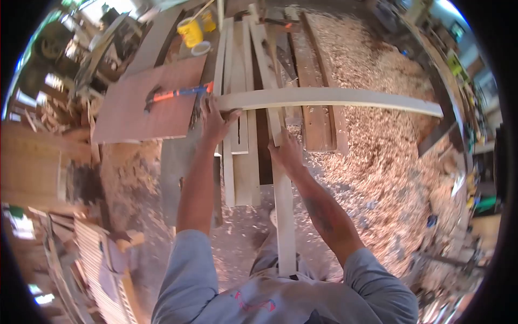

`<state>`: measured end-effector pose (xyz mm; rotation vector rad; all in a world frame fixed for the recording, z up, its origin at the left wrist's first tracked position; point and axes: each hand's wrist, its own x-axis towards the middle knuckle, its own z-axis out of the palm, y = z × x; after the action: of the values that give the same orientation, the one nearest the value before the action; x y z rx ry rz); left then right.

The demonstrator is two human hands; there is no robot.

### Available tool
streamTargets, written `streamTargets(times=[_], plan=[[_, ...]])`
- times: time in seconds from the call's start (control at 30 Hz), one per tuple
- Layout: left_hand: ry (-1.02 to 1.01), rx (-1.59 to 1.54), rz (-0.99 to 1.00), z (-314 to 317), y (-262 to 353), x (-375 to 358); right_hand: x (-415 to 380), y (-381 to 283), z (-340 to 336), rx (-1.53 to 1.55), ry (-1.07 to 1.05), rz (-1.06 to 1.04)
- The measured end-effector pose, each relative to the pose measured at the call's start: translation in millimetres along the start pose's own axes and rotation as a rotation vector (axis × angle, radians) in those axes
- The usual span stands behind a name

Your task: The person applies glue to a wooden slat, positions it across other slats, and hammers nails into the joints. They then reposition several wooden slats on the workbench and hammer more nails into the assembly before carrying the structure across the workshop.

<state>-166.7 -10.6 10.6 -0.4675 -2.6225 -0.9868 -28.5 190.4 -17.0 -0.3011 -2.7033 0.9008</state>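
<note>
My left hand (pixel 215 120) is closed on the left end of a pale wooden board (pixel 334 97), which lies crosswise and reaches far to the right. Below it, my right hand (pixel 288 154) grips a long wooden strip (pixel 284 216) that runs from the far end of the bench toward my waist. The crosswise board passes over this strip, between my two hands. Several pale boards (pixel 240 178) lie lengthwise under and between my arms. A claw hammer (pixel 175 96) with an orange and blue handle rests to the left on a reddish-brown plywood panel (pixel 145 116).
A yellow bucket (pixel 190 32) and a round white lid (pixel 200 48) stand at the back left. Brown planks (pixel 318 127) lie right of the boards. Wood shavings (pixel 377 156) cover the floor on the right. Stacked wood (pixel 97 259) is at the lower left.
</note>
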Motion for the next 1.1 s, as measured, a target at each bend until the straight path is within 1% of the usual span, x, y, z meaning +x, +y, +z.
streamTargets(times=[0.03, 0.1, 0.13, 0.2, 0.23, 0.27, 0.33, 0.37, 0.43, 0.47, 0.53, 0.57, 0.63, 0.67, 0.73, 0.77, 0.83, 0.87, 0.93, 1.0, 1.03, 1.07, 1.1], plan=[[0.014, -0.007, -0.053, 0, -4, -1, 2, 0, -1, -0.018, -0.045, -0.025], [0.016, -0.01, -0.01, 7, -13, -1, 0, -1, -7, 0.001, -0.08, 0.035], [-0.001, -0.007, -0.051, 5, -12, -9, -6, 5, -4, -0.004, -0.124, 0.042], [-0.013, 0.016, -0.091, -2, 1, 0, 0, 9, -2, 0.042, -0.022, -0.07], [0.004, -0.012, -0.067, -2, 0, 0, 1, -2, -13, 0.038, -0.104, 0.012], [0.006, -0.005, -0.064, 2, -5, 0, 2, -4, -14, 0.046, -0.103, 0.01], [0.042, 0.065, -0.082, 4, -6, 1, 5, -3, -16, 0.018, -0.186, 0.071], [0.046, 0.061, -0.087, 1, -3, 2, 5, -3, -16, 0.013, -0.189, 0.067], [0.006, -0.077, -0.187, -2, 2, 2, 4, -1, -15, -0.015, -0.196, 0.004], [0.011, -0.08, -0.198, -3, 4, 1, 4, 0, -17, -0.021, -0.205, -0.002], [0.044, -0.094, -0.198, -5, 5, 1, 7, 1, -19, -0.015, -0.285, 0.0], [0.051, -0.097, -0.201, -5, 6, 2, 7, 4, -19, -0.019, -0.285, -0.007], [0.05, -0.032, -0.262, -7, 9, -1, 5, 9, -19, 0.052, -0.359, -0.092], [0.042, -0.035, -0.256, -6, 7, -2, 7, 1, -28, -0.022, -0.428, -0.083], [0.008, 0.169, -0.326, -5, -1, -4, -3, 22, -5, -0.039, -0.276, -0.257], [0.004, 0.175, -0.32, -5, -4, -4, 5, 21, -26, -0.032, -0.273, -0.252], [0.02, 0.13, -0.346, -6, -8, -7, 19, 11, -84, 0.079, -0.778, -0.21], [0.013, 0.14, -0.35, -7, -5, -7, 23, 27, -98, 0.091, -0.786, -0.208], [0.006, 0.231, -0.402, -12, -1, -9, 40, 77, -139, 0.092, -0.524, -0.599], [0.012, 0.277, -0.431, -12, 2, -10, 79, 117, -191, 0.041, -0.503, -0.593], [0.0, 0.31, -0.438, -12, 4, -9, 99, 131, -214, -0.106, -0.389, -0.631], [0.03, 0.325, -0.47, -15, 8, -8, 118, 144, -230, -0.246, -0.267, -0.669], [0.0, 0.315, -0.483, -18, 13, -6, 135, 159, -240, -0.355, -0.341, -0.655]])
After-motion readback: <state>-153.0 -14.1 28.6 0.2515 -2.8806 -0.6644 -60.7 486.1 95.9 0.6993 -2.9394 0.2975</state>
